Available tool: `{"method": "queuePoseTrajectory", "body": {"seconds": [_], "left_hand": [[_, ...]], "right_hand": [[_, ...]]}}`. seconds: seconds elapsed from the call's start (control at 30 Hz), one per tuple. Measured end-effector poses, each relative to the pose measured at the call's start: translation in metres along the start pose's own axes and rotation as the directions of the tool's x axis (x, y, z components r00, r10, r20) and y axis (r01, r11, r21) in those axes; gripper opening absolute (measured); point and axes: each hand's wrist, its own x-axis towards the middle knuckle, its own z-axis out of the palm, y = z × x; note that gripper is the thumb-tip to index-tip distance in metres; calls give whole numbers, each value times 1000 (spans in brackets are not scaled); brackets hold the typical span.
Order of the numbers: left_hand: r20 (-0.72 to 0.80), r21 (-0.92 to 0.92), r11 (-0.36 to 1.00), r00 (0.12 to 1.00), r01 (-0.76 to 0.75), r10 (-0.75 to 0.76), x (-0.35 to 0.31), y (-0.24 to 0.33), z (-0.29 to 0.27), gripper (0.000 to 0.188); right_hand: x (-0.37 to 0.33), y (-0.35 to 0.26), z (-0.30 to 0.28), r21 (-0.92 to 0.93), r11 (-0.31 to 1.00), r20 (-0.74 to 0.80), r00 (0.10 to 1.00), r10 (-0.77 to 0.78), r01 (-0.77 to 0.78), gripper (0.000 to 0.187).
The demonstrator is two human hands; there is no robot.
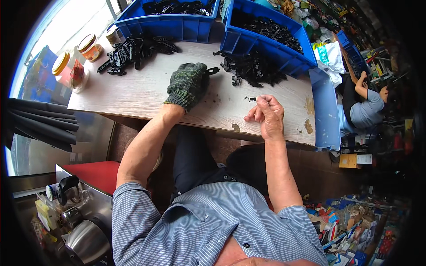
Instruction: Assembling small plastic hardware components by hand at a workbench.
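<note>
My left hand [185, 85], in a dark green knitted glove, is closed over the middle of the table. The tip of a black plastic part [213, 71] sticks out past its fingers on the right; the rest is hidden. To the right, my bare right hand [270, 116] pinches a small black plastic piece [252, 99] between thumb and forefinger, just above the tabletop. Beyond my left hand lies a heap of long black plastic parts [133, 54]. A heap of smaller black pieces [255, 70] lies beyond my right hand.
Two blue bins, a left bin [166, 27] and a right bin [266, 48], hold more black parts at the table's [146, 84] far side. Lidded jars [66, 66] stand at the left edge. Beyond the right edge, another person [366, 108] sits near cluttered shelves.
</note>
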Motion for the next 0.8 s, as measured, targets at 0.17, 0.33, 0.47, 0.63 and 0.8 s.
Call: {"method": "queuePoseTrajectory", "body": {"seconds": [0.17,0.33,0.47,0.63,0.8], "left_hand": [[53,-702,695,985,156,-167,-39,47,17,28],[308,-876,360,947,321,-95,-52,82,25,29],[382,-869,318,922,379,-55,-50,95,18,27],[425,-864,278,904,419,-42,-48,100,14,26],[427,-877,217,903,428,-56,-50,100,18,25]], "right_hand": [[-4,-3,4,118,993,-32,999,-8,12,19],[-4,0,3,159,985,-20,998,-67,69,17],[-4,3,-4,120,992,-23,999,-42,44,15],[-4,1,-8,89,996,35,999,-10,7,15],[-2,3,-7,47,999,45,999,-9,7,17]]}}
